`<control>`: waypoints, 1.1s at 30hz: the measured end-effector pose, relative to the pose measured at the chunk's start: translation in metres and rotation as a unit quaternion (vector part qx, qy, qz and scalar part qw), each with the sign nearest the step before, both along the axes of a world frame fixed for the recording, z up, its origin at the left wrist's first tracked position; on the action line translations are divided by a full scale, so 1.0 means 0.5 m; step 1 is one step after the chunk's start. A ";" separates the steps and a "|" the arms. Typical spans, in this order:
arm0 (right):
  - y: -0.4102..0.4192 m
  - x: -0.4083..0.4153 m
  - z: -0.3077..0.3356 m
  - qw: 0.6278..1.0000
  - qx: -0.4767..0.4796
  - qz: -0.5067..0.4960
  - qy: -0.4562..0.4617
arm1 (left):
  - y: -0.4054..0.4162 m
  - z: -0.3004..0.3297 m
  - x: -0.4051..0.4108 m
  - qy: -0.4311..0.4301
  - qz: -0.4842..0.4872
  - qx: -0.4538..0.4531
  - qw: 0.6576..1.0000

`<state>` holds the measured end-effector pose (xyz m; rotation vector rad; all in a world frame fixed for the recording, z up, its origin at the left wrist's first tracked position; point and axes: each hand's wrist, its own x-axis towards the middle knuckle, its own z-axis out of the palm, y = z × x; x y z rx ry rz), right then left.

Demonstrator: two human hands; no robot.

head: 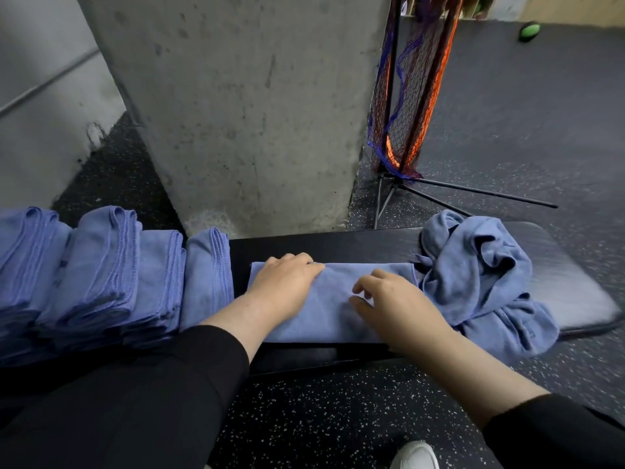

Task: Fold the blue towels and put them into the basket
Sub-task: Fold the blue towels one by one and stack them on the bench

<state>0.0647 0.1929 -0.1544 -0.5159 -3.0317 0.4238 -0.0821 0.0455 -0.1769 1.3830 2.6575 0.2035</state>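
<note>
Both hands are laid on a flat, partly folded blue cloth towel (324, 306) at the centre of the frame. The left hand (285, 277) is pressed palm-down on the towel's upper left part, its fingers straight and together. The right hand (394, 306) is rested on the towel's right half with its fingers loosely bent, the fingertips touching the cloth; nothing is gripped by it. The towel is spread on a long black padded bench (338, 243) that is seen across the middle of the frame. At the left of the frame, stacks of folded blue towels (101, 275) are lined up side by side, the nearest just beside the flat towel. At the right, a crumpled heap of blue towels (480, 279) is piled on the bench, touching the flat towel's right edge. Behind the bench a grey concrete pillar (243, 106) is seen, and at the upper right a folded net of black, orange and purple mesh on a black stand (406, 96). Dark speckled rubber flooring (304, 411) fills the lower frame.
</note>
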 end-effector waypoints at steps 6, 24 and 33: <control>-0.003 0.040 -0.002 0.996 0.011 -0.015 -0.090 | 0.022 0.001 -0.002 0.021 0.036 -0.001 0.999; 0.051 -0.135 -0.047 0.994 -0.012 0.038 -0.100 | -0.056 0.053 0.026 0.063 0.065 -0.040 0.995; -0.035 -0.057 -0.069 0.997 0.020 -0.056 -0.047 | -0.034 0.021 -0.010 0.018 0.028 -0.039 0.999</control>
